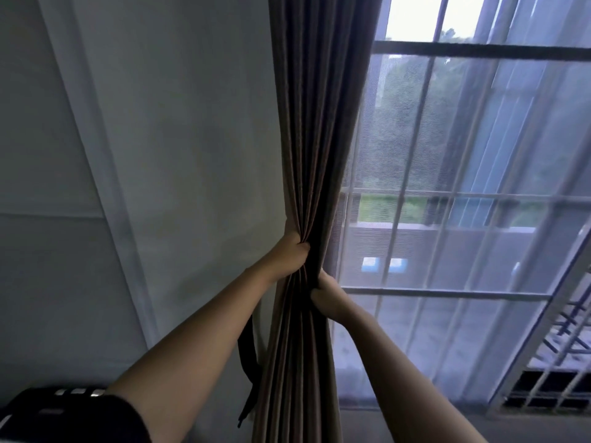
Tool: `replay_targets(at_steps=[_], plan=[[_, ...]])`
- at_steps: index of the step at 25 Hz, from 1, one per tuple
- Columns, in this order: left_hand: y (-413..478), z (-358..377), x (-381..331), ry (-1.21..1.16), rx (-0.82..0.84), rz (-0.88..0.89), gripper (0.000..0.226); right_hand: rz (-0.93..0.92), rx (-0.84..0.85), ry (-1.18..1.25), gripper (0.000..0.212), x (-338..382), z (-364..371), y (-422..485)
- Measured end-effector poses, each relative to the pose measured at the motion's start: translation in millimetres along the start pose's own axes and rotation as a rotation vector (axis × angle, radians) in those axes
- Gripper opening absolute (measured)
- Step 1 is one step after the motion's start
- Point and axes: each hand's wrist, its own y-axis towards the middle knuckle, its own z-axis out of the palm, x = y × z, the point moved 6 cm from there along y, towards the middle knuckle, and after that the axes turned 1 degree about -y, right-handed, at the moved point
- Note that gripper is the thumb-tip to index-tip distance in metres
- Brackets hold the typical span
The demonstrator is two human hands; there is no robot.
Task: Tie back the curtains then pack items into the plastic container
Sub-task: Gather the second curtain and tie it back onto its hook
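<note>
Curtain: the dark brown curtain (315, 129) hangs between the wall and the window, drawn into one narrow bundle of upright folds. It is pinched tightest where the two hands meet and spreads again below them.
Left hand: the left hand (292, 254) grips the bundle from the wall side, its fingers curled into the folds and holding fabric.
Right hand: the right hand (326, 297) holds the bundle's window-side edge, just below the left hand and close beside it. Its fingers wrap round into the cloth, and their tips are hidden in the folds.
Arms: both forearms are bare and reach up from the bottom of the view, one on each side of the curtain.
Strap: a black strap (247, 359) hangs loose just beside the curtain's left edge, behind the left forearm, its end dangling low.
Sheer: a thin white sheer (454, 244) covers the window to the right of the curtain.
Window: the window (479, 47) has pale bars; greenery and a building show blurred through the sheer.
Wall: a white wall (166, 139) fills the left side.
Sleeve: a black sleeve (96, 420) sits at the lower left corner.
</note>
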Motion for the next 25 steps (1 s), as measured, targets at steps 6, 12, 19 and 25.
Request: replay_targets(at_steps=[6,12,19,25], plan=[[-8,3,-6,-0.172,0.093,-0.021,0.034,-0.105,0.032,0.023,0.1,3,28,5],[-13,2,-20,0.075,-0.127,-0.014,0.051,-0.109,0.011,0.331,0.068,4,23,5],[-17,6,-24,0.024,-0.053,0.021,0.055,0.116,-0.217,0.65,0.02,-11,-21,24],[-16,-10,-9,0.017,0.017,-0.013,0.056,0.118,-0.174,0.166,0.104,-12,-40,53]])
